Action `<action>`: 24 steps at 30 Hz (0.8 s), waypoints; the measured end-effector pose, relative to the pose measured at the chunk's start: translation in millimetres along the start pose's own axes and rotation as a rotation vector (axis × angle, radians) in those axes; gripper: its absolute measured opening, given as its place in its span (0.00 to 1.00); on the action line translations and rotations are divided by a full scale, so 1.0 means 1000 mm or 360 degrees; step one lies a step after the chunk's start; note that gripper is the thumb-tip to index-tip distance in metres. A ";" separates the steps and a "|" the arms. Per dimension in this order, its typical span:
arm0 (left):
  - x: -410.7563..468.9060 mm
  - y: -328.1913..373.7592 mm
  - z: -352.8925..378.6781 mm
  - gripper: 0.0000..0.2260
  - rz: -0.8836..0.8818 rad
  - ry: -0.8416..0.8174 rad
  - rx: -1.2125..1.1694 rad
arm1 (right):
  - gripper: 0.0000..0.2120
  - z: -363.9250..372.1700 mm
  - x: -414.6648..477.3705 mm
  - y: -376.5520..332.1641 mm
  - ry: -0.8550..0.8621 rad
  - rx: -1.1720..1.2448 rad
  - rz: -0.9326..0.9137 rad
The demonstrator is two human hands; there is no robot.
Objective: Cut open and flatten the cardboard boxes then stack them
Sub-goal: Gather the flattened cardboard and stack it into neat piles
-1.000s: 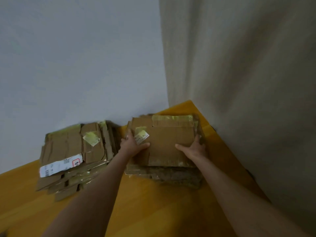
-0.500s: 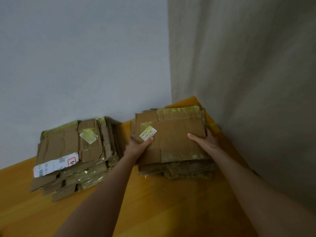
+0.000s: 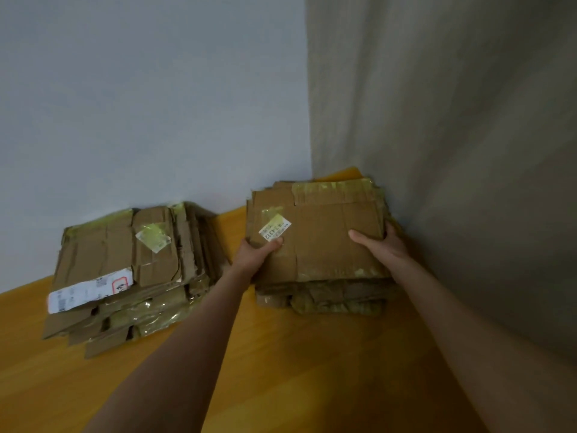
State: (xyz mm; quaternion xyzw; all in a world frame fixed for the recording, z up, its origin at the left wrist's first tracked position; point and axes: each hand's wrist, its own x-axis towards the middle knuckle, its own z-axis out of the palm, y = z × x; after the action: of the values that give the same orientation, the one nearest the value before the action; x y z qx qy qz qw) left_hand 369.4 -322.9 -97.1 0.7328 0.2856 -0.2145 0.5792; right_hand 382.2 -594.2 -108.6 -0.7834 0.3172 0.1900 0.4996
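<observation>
Right hand (image 3: pixel 385 248) has slid from the near edge to the right side of the right stack (image 3: pixel 331 242), and the stack sits a bit further into the corner; both hands grip its top layers, thumbs flat on the top face, fingers wrapped round the side edges and hidden below; left hand (image 3: pixel 254 256) has its thumb tip touching the small white label (image 3: pixel 275 228); stack rests on the wooden surface (image 3: pixel 281 354), between wall (image 3: pixel 140 104) and curtain (image 3: pixel 452 120); lower layers stick out at the near edge; left stack (image 3: pixel 118 254) lies just beside it, untouched, shipping label (image 3: pixel 87 290) on top.
</observation>
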 end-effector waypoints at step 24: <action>-0.091 -0.056 0.047 0.58 0.1005 0.0234 0.2531 | 0.65 0.026 -0.099 0.029 -0.0023 -0.2204 -0.1306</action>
State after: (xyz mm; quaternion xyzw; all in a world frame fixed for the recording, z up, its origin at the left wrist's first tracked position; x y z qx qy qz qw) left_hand 265.2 -374.7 -90.8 0.9782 -0.1302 -0.1315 -0.0942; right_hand 290.7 -549.2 -78.4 -0.9681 -0.1890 0.1499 -0.0676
